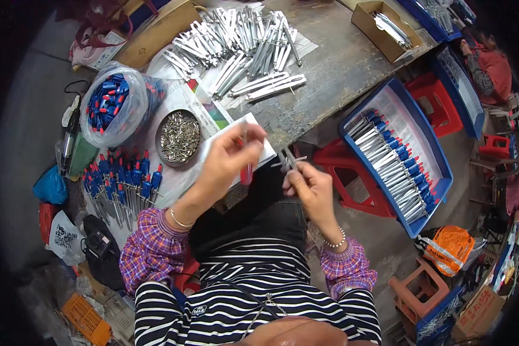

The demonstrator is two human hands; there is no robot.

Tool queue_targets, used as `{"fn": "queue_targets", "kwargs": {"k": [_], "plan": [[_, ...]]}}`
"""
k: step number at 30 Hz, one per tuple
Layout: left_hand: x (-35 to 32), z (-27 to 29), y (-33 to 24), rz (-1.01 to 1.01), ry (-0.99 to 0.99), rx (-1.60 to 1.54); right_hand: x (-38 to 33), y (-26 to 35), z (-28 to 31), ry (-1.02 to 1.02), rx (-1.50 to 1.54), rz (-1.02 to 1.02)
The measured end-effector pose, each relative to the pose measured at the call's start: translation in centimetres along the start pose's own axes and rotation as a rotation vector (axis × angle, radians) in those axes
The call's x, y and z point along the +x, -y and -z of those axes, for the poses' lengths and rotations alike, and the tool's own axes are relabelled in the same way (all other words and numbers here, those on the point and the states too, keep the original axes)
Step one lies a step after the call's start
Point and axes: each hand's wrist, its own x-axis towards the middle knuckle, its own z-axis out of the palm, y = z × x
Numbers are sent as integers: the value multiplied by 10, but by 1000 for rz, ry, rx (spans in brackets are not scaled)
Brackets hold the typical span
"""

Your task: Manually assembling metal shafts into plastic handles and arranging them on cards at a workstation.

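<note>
In front of my lap, my right hand (312, 189) pinches a grey metal piece (288, 161) with two prongs and a thin pin sticking out sideways. My left hand (230, 157) is closed just left of it, fingers curled and smeared by motion. Something red (246, 175) shows beneath that hand, too blurred to name. Near my left forearm, a round dish (179, 137) holds small metal pins. Behind it stands a clear plastic bag (106, 109) of blue parts with red tips. Several finished-looking rods with blue and red ends (121, 179) lie closer to me.
A pile of silvery metal parts (236, 46) covers the table's far side. To the right, a blue tray (395, 153) with rows of blue-ended rods rests above a red stool (352, 179). A cardboard box (386, 32) sits at the far corner. Another person (490, 69) is at the far right.
</note>
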Motion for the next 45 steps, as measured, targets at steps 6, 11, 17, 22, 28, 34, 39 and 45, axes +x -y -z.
{"fn": "queue_targets", "kwargs": {"k": [6,11,17,22,28,34,39,45], "plan": [[14,8,-1,-176,120,-66,17,2,12,-121,-603,340],[23,14,12,-245,170,108,22,-1,13,-69,-810,383],[26,-9,-2,-566,163,172,21,-6,16,-62,-842,356],[27,-12,7,-573,268,578,15,-3,6,-50,-904,382],[34,-12,13,-300,160,226,17,-6,8,-75,-899,404],[24,13,-17,-411,81,278,14,-4,11,-42,-670,318],[5,43,-42,-203,0,350,1,9,-1,104,-47,8],[-12,32,-23,17,162,388,-11,5,-13,216,194,-145]]}}
